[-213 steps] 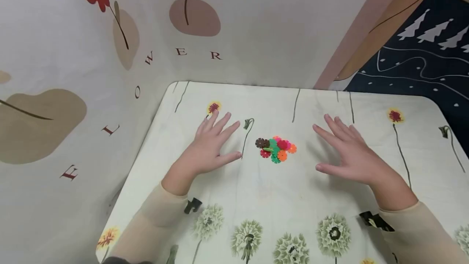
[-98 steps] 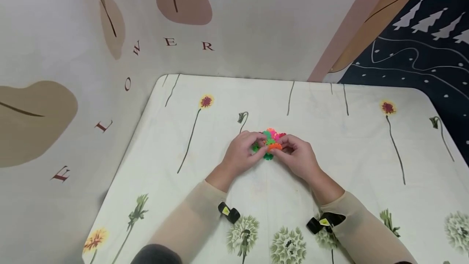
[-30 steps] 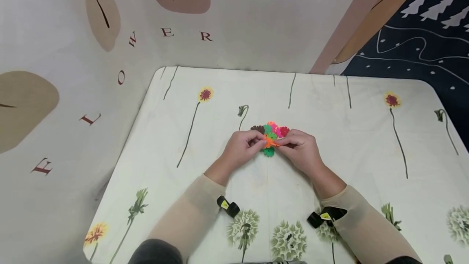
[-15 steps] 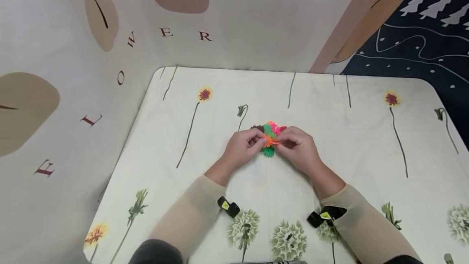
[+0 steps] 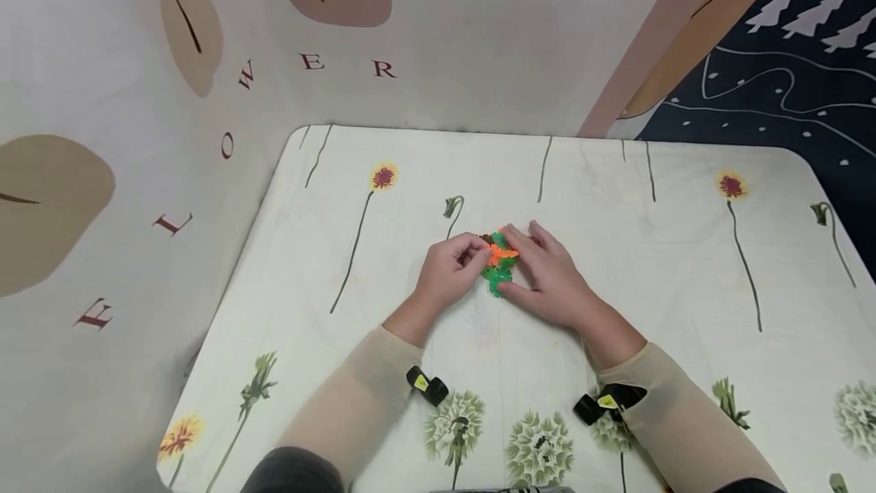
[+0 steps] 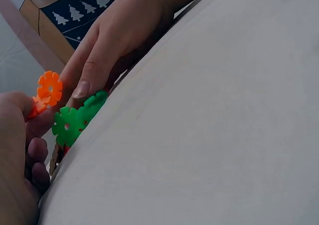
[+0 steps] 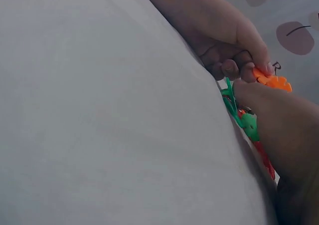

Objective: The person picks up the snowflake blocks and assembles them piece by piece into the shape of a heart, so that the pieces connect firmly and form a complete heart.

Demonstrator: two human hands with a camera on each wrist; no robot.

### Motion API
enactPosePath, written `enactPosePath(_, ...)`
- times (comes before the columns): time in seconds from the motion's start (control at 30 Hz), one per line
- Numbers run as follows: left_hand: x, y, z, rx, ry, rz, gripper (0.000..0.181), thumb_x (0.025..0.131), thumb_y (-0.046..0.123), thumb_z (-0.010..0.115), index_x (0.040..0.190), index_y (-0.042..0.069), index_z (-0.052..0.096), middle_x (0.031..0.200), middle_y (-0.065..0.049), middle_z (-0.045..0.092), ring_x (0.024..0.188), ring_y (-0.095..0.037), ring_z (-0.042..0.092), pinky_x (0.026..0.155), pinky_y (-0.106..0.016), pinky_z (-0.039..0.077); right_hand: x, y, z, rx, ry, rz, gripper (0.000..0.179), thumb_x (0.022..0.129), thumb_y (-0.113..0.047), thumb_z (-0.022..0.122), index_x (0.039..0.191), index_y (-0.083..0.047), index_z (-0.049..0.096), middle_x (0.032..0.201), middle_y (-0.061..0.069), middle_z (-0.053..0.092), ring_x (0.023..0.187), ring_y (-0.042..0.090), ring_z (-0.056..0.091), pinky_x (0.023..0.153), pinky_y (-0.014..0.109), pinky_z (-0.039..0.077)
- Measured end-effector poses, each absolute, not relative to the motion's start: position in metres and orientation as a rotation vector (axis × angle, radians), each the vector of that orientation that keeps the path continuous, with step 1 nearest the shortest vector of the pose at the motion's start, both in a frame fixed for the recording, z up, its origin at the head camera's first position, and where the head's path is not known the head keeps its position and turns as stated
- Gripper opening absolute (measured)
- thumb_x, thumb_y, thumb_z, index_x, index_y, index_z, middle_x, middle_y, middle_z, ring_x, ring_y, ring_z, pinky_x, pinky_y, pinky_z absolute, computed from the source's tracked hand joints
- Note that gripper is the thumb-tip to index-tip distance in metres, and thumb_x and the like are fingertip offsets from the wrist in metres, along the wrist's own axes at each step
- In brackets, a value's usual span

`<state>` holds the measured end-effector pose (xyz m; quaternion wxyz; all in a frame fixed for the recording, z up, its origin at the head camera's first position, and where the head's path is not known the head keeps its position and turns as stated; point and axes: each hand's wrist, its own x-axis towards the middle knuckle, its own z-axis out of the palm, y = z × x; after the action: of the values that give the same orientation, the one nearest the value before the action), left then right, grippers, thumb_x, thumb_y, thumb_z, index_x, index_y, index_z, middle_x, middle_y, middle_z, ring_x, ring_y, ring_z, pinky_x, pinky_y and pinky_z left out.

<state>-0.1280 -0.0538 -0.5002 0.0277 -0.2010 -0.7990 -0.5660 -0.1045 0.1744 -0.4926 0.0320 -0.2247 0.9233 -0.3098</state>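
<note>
Between thumb and forefinger, my left hand (image 5: 446, 272) pinches a pair of joined orange notched plastic discs (image 6: 50, 88), set at an angle to each other. They are held just above the small pile on the table. My right hand (image 5: 556, 284) lies over the pile's right side, fingers extended and thumb by a green disc (image 5: 498, 280). Another green disc (image 6: 69, 126) stands tilted in the left wrist view. Brown discs (image 5: 487, 238) show at the back. Red pieces (image 7: 265, 160) peek out below my right hand, which hides much of the pile.
The table (image 5: 616, 211) has a white cloth printed with flowers and dandelions. A pale patterned wall covering (image 5: 479, 59) rises behind and to the left. Black wrist cameras (image 5: 426, 386) are strapped over both sleeves.
Earlier both hands were spread apart beside the pile, then came together over it and worked orange discs. Now the right hand has let go of them and spread over the pile; the left keeps them.
</note>
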Motion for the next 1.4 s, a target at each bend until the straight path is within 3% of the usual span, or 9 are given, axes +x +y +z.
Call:
enactPosePath(0.47, -0.1278, -0.0538, -0.4996, -0.663, -2.468, -1.736, 0.008, 0.101, 0.010, 0.071, 0.096, 0.005, 0.076, 0.075, 0.001, 0.067, 0.065, -0.010, 0.054, 0.062, -0.023, 0.046, -0.1052, 0.1732, -0.4931, -0.634, 2.927, -0.928, 0.075, 0.100, -0.042, 0.074, 0.161, -0.009, 0.046, 0.158, 0.015, 0.047, 0.144, 0.042, 0.035, 0.118, 0.063, 0.027)
enactPosePath(0.7, -0.1279, -0.0530, -0.4985, -0.677, -2.479, -1.733, 0.008, 0.101, 0.010, 0.071, 0.096, 0.006, 0.076, 0.075, 0.002, 0.066, 0.065, -0.011, 0.053, 0.062, -0.024, 0.045, -0.1048, 0.1735, -0.4910, -0.573, 2.951, -0.847, 0.078, 0.101, -0.044, 0.073, 0.162, -0.004, 0.044, 0.161, 0.020, 0.041, 0.148, 0.045, 0.029, 0.119, 0.064, 0.025)
enactPosePath(0.93, -0.1288, -0.0524, -0.4985, -0.687, -2.492, -1.717, 0.009, 0.101, 0.010, 0.073, 0.093, 0.006, 0.074, 0.073, 0.001, 0.062, 0.065, -0.012, 0.052, 0.062, -0.024, 0.045, -0.1046, 0.1745, -0.4916, -0.613, 2.961, -0.766, 0.068, 0.101, -0.047, 0.071, 0.158, -0.014, 0.054, 0.170, 0.017, 0.033, 0.156, 0.048, 0.020, 0.123, 0.068, 0.015)
enactPosePath(1.17, -0.1284, -0.0526, -0.4978, -0.684, -2.498, -1.708, 0.010, 0.101, 0.010, 0.072, 0.092, 0.007, 0.073, 0.072, 0.001, 0.063, 0.065, -0.012, 0.052, 0.062, -0.024, 0.045, -0.1037, 0.1742, -0.4893, -0.698, 2.913, -0.703, 0.071, 0.102, -0.052, 0.065, 0.162, -0.018, 0.049, 0.176, 0.010, 0.023, 0.162, 0.045, 0.007, 0.127, 0.063, 0.007)
enactPosePath(1.4, -0.1280, -0.0532, -0.4983, -0.690, -2.498, -1.703, 0.010, 0.101, 0.011, 0.072, 0.092, 0.007, 0.073, 0.072, 0.002, 0.063, 0.064, -0.012, 0.053, 0.062, -0.025, 0.046, -0.1044, 0.1746, -0.4908, -0.719, 2.895, -0.732, 0.070, 0.103, -0.053, 0.065, 0.160, -0.016, 0.051, 0.174, 0.010, 0.028, 0.161, 0.043, 0.012, 0.127, 0.063, 0.009)
